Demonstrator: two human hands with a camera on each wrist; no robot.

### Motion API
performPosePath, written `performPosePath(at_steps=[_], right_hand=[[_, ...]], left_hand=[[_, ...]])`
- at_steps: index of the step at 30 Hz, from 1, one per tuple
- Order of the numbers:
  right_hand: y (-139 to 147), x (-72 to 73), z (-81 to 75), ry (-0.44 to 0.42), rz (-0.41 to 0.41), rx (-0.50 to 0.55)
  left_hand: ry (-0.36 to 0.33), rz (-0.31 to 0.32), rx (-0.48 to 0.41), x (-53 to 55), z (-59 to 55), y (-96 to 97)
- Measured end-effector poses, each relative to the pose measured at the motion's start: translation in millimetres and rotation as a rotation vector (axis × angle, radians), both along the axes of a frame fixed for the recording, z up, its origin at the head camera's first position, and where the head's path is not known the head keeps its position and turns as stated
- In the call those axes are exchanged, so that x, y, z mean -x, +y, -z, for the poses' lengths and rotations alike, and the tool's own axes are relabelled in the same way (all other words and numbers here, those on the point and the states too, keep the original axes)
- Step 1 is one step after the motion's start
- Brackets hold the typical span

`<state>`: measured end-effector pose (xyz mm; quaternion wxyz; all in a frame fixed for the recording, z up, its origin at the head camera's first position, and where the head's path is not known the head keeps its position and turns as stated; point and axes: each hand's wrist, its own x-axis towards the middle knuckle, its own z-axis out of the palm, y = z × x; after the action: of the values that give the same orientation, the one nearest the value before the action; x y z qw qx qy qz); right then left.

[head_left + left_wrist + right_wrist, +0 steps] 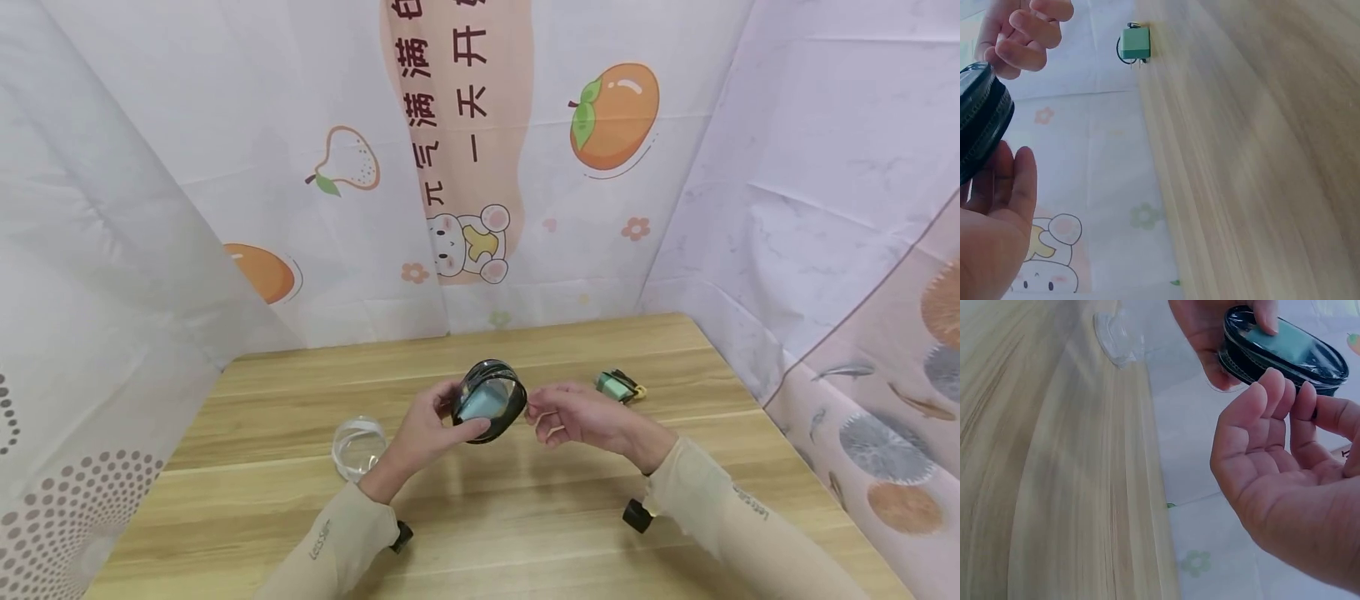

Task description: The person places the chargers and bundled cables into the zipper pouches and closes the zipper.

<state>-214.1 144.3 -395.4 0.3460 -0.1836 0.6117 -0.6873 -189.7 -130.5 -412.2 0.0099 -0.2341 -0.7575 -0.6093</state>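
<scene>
A small round clear-topped zip pouch (491, 402) with black trim is held up above the table, and something pale blue-green shows through its top. My left hand (431, 429) grips its left side, the thumb lying over the clear top. My right hand (1285, 456) is at the pouch's zippered edge. Its thumb and forefinger pinch a small dark bit there that looks like the zipper pull, mostly hidden by the fingertips. In the left wrist view the black side (988, 119) of the pouch shows zipper teeth.
A clear round plastic item (358, 448) with a whitish band lies on the wooden table (495, 533) to the left. At the back right is a green block (617, 385) with a black cord and a yellow bit. Printed cloth hangs behind and at both sides.
</scene>
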Motion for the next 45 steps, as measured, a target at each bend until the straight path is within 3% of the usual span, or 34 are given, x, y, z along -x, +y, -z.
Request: performPosePath(at_steps=[6, 14, 18, 27, 32, 37, 41, 45], right_hand=[[1.4, 0.0, 2.8, -0.003, 0.008, -0.002], [5.4, 0.0, 4.7, 0.014, 0.014, -0.040], [8.6, 1.4, 7.4, 0.013, 0.013, -0.046], [18.5, 4.1, 1.5, 0.058, -0.013, -0.050], [18.2, 4.9, 2.5, 0.051, -0.020, -0.049], [16.3, 5.6, 7.2, 0.063, -0.005, -0.074], [12.1, 4.7, 10.5, 0.062, -0.026, -0.090], [9.4, 3.9, 12.2, 0.064, -0.041, -0.092]], left_hand=[[0.001, 0.057, -0.070, -0.7, 0.3, 3.1], [0.066, 0.098, 0.024, -0.6, -0.6, 4.1], [0.066, 0.108, 0.051, -1.0, 0.7, 4.1], [0.026, 0.216, 0.109, -0.4, 6.7, 1.8], [0.029, 0.177, 0.158, 0.8, 3.9, -2.8], [-0.007, 0.106, 0.042, 4.3, -4.0, -10.9], [-0.047, 0.174, -0.081, 6.6, -5.6, -14.1], [-0.032, 0.242, -0.098, 6.6, -2.9, -14.9]])
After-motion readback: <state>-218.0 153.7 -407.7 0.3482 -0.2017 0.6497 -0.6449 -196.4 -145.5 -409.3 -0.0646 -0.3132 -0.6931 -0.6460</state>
